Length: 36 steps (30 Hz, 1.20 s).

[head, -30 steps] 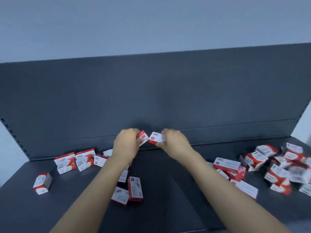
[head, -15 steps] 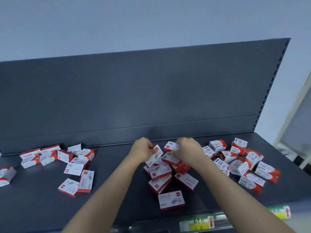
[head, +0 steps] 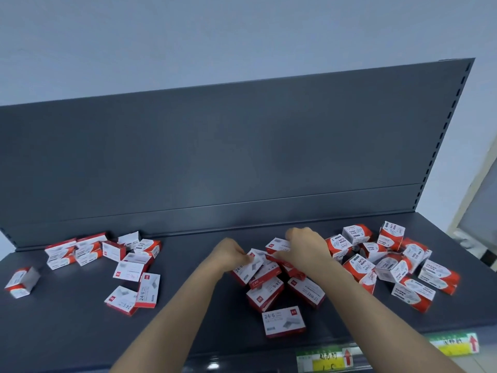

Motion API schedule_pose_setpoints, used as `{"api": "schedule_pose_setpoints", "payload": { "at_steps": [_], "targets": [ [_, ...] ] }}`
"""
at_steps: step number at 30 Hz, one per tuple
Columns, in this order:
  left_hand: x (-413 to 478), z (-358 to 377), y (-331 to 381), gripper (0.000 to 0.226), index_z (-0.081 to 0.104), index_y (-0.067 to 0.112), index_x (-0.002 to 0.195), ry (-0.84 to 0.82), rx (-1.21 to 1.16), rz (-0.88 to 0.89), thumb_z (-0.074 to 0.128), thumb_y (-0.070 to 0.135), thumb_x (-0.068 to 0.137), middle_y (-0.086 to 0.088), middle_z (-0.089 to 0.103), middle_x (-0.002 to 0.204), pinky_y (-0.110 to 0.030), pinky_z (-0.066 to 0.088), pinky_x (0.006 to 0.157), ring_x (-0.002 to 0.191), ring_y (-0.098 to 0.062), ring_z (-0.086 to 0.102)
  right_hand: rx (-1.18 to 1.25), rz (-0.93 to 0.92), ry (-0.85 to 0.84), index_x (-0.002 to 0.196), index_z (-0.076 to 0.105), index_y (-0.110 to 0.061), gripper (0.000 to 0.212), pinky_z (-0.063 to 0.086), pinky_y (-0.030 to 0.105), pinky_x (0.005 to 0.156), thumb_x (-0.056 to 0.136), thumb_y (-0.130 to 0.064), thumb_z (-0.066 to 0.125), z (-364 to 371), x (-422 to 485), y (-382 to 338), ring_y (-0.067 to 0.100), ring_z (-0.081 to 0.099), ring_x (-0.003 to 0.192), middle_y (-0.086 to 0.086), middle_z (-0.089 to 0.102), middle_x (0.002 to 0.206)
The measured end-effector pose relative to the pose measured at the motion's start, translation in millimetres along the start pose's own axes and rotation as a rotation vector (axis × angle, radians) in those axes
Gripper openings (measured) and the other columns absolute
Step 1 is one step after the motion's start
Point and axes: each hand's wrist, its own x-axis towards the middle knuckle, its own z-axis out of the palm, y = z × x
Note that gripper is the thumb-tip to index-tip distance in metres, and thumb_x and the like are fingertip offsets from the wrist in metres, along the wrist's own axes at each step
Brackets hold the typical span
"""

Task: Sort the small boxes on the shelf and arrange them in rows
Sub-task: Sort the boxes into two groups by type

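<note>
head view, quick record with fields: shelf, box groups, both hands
shelf: dark grey, boxes unsorted
left group: loose red-white boxes, some lined at back
centre pile: staple boxes, heaped
right group: paper clip boxes, jumbled
left hand: pinches a staple box
right hand: curled over centre pile, grip hidden
front edge: price labels

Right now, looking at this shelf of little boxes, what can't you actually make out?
All from the head view.
- Fingertips of the left hand and right hand: hidden behind the hands themselves, so their grip is unclear.
- Middle pile of boxes: partly covered by both hands.
- Price labels: handwriting blurred.
- Boxes at far left: print too blurred to read.
</note>
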Motion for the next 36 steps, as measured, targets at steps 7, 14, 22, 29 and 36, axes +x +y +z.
{"api": "schedule_pose_setpoints", "payload": {
  "at_steps": [7, 14, 22, 29, 36],
  "targets": [
    [0, 9, -3, 0.022, 0.068, 0.007, 0.085, 0.035, 0.022, -0.048, 0.061, 0.028, 0.089, -0.006, 0.068, 0.086, -0.027, 0.05, 0.069, 0.077, -0.017, 0.062, -0.019, 0.002, -0.013, 0.105, 0.055, -0.014, 0.044, 0.045, 0.027, 0.066, 0.083, -0.052, 0.061, -2, -2, -2, 0.016, 0.054, 0.079, 0.001, 0.055, 0.089],
    [-6, 12, -5, 0.041, 0.049, 0.014, 0.061, 0.065, 0.104, -0.073, 0.053, 0.04, 0.092, 0.002, 0.048, 0.062, -0.02, 0.034, 0.05, 0.056, -0.009, 0.045, -0.06, -0.023, -0.042, 0.112, 0.053, -0.014, 0.046, 0.047, 0.027, 0.072, 0.086, -0.052, 0.056, -1, -1, -5, 0.017, 0.058, 0.088, 0.005, 0.062, 0.108],
    [-40, -11, -3, 0.059, 0.035, 0.001, 0.137, 0.391, 0.295, 0.081, 0.04, 0.043, 0.097, -0.016, 0.04, 0.144, -0.036, 0.032, 0.108, 0.133, -0.028, 0.037, -0.012, -0.264, 0.195, 0.131, 0.043, -0.011, 0.054, 0.041, 0.033, 0.098, 0.091, -0.046, 0.052, -2, 5, -39, 0.022, 0.043, 0.126, 0.007, 0.049, 0.134],
    [-59, -49, -36, 0.071, 0.008, 0.001, 0.148, 0.653, 0.479, 0.103, 0.033, 0.044, 0.098, -0.013, 0.013, 0.158, -0.034, 0.001, 0.12, 0.147, -0.022, 0.008, 0.067, -0.445, 0.275, 0.145, 0.025, -0.008, 0.067, 0.02, 0.029, 0.115, 0.093, -0.041, 0.05, 5, 10, -92, 0.021, 0.023, 0.142, 0.007, 0.031, 0.152],
    [-69, -93, -101, 0.07, 0.011, 0.0, 0.148, 0.675, 0.411, 0.017, 0.036, 0.043, 0.098, -0.013, 0.015, 0.157, -0.033, 0.004, 0.12, 0.146, -0.023, 0.011, 0.103, -0.528, 0.237, 0.145, 0.025, -0.01, 0.064, 0.026, 0.029, 0.112, 0.093, -0.037, 0.05, 26, 13, -165, 0.019, 0.025, 0.141, 0.003, 0.031, 0.151]
  ]
}}
